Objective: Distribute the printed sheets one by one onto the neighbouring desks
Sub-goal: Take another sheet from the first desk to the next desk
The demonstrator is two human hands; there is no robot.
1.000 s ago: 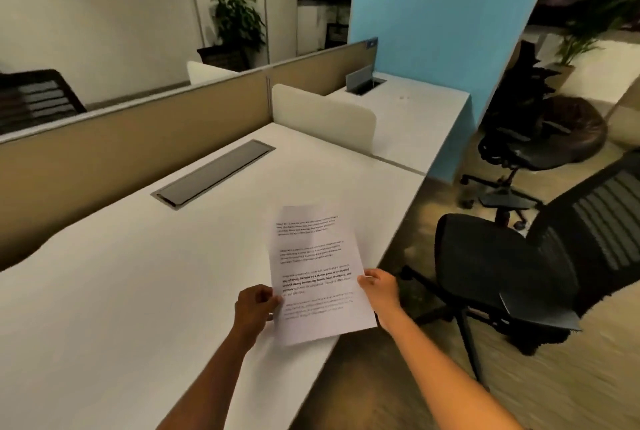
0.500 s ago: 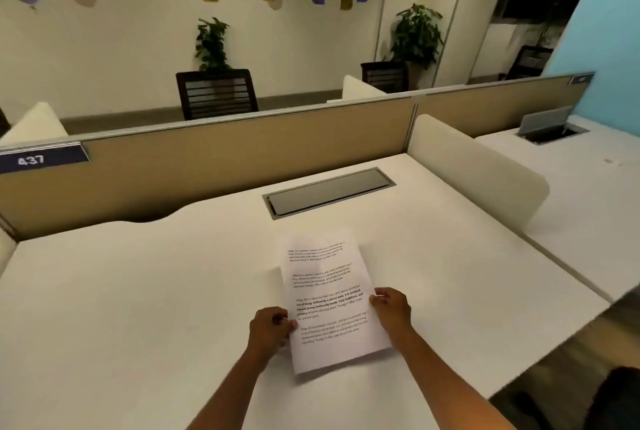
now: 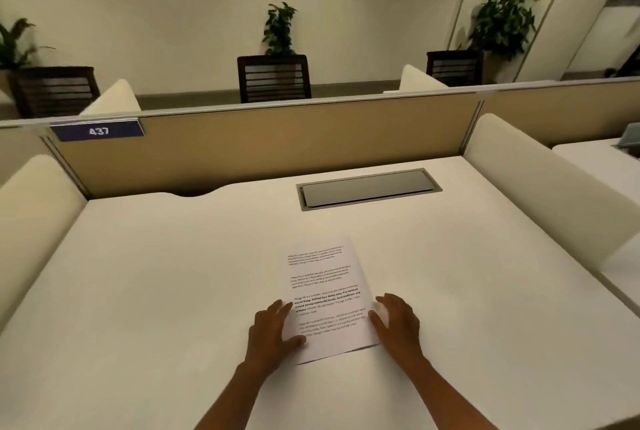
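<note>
The left hand [image 3: 273, 329] is lying open, fingers spread on the left edge of the printed sheet [image 3: 329, 298], probably steadying it. The sheet is lying flat near the front of the white desk [image 3: 156, 273]. The right hand [image 3: 396, 320] is hovering open beside its right edge, gripping nothing. A tan partition [image 3: 277, 142] is standing behind.

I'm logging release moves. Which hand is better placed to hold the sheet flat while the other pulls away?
Left, probably. The left hand lies on the printed sheet, fingers over its left edge, on the desk. The right hand sits open beside its right edge.
</note>
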